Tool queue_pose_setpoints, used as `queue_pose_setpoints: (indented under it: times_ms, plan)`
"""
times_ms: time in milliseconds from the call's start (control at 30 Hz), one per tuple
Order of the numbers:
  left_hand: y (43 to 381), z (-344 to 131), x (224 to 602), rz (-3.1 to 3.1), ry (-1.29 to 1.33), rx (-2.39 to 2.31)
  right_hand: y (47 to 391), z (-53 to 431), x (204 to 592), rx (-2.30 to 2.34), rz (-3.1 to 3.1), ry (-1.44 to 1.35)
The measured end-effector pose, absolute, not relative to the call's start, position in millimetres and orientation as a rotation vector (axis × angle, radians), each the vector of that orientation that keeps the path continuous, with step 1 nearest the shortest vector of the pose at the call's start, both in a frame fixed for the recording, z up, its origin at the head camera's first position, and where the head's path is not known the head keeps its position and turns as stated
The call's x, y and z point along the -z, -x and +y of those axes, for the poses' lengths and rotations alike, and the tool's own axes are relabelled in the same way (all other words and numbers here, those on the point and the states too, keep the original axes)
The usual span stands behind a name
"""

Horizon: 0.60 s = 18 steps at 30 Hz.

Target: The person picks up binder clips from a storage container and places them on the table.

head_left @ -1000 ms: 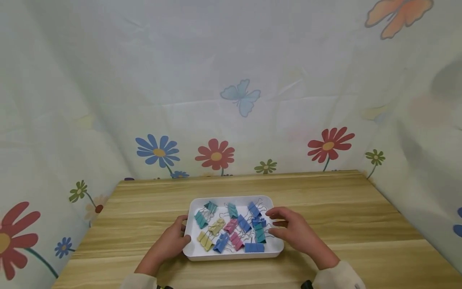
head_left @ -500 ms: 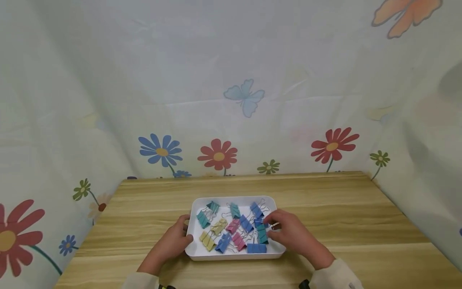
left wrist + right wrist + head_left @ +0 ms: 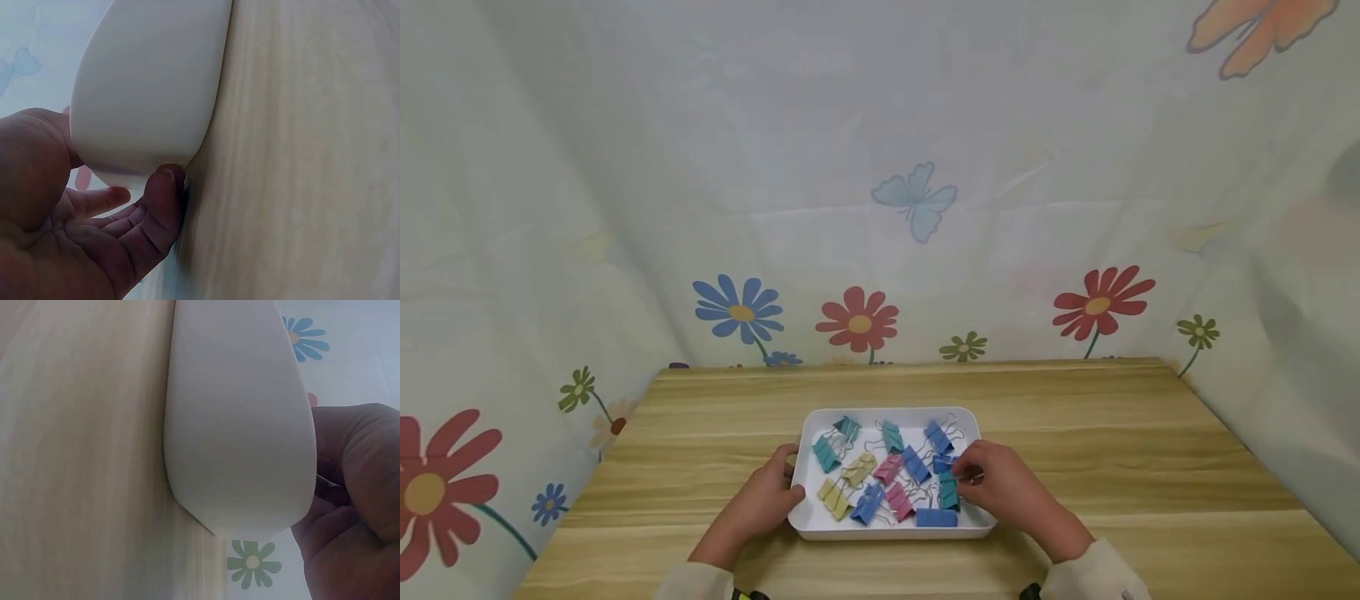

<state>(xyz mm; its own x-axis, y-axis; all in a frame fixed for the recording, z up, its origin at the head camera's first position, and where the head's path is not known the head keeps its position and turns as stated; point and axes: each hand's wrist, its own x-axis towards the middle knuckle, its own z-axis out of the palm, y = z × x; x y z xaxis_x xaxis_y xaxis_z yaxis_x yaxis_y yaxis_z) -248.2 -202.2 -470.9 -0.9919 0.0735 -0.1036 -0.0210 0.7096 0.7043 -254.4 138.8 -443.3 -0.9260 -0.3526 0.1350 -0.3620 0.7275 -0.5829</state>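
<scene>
A white tray (image 3: 891, 533) on the table holds several binder clips in teal, yellow, pink and blue. My left hand (image 3: 763, 498) grips the tray's left side, thumb at the rim; in the left wrist view its fingertips touch the tray's outer wall (image 3: 150, 81). Over the right rim, my right hand (image 3: 1007, 492) reaches in with thumb and index finger pinched at the wire handles of a teal binder clip (image 3: 949, 493). Just behind that lies a blue binder clip (image 3: 942, 463), partly covered by the fingers. The tray hides those fingertips in the right wrist view.
The wood-grain table (image 3: 1075, 400) extends around the tray on all sides. A pale curtain (image 3: 775, 167) with printed flowers and butterflies hangs along the back and both sides. Another blue binder clip (image 3: 937, 517) lies along the tray's near wall.
My right hand has lowered into the tray's right side, and its spread thumb and fingers have come together at the teal binder clip. The left hand keeps its hold on the tray.
</scene>
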Motion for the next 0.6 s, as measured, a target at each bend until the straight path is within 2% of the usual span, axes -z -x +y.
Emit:
queue_pose_setpoints:
  times_ms: [600]
  plan:
    - [248.8, -203.2, 471.5, 2.772, -0.02, -1.168, 254.2, 139.6, 445.4, -0.883, -2.897, -0.669]
